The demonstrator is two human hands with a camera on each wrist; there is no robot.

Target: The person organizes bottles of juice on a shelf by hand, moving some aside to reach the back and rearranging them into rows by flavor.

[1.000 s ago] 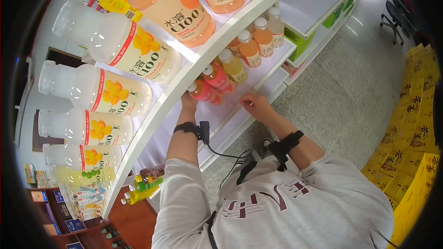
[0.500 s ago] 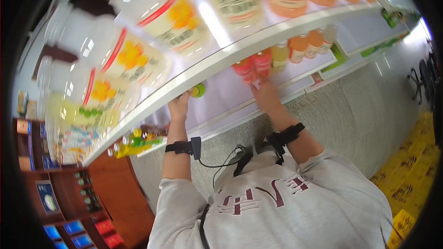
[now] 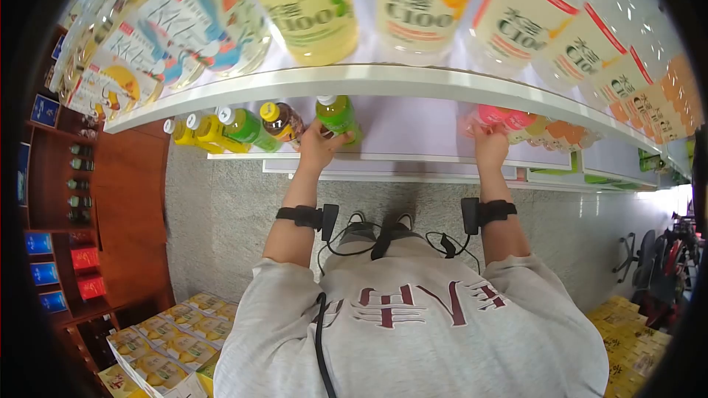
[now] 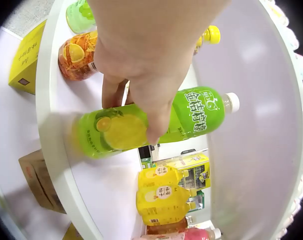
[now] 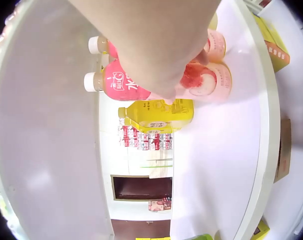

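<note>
On the lower shelf my left hand [image 3: 318,146] grips a green bottle of kumquat-lemon drink [image 4: 196,112] round its middle. The bottle stands upright with its white cap on, thumb on one side and fingers on the other. Farther right, my right hand [image 3: 490,147] holds a pink bottle of peach drink [image 5: 211,82], fingers curled round its lower half. Another pink bottle [image 5: 112,49] stands right beside it, partly hidden by the hand. Just left of the green bottle is a dark orange-labelled bottle [image 3: 280,121] with a yellow cap.
An upper shelf edge [image 3: 413,79] curves over both hands, with large C100 bottles [image 3: 420,11] above. Yellow and green bottles [image 3: 247,129] line the left end of the lower shelf; orange drinks [image 3: 564,133] stand right. Yellow cartons [image 3: 173,339] are stacked on the floor behind.
The view has swung left along the shelves. My left hand has left the pink bottles and taken hold of the green one, while my right hand has moved in onto a pink bottle.
</note>
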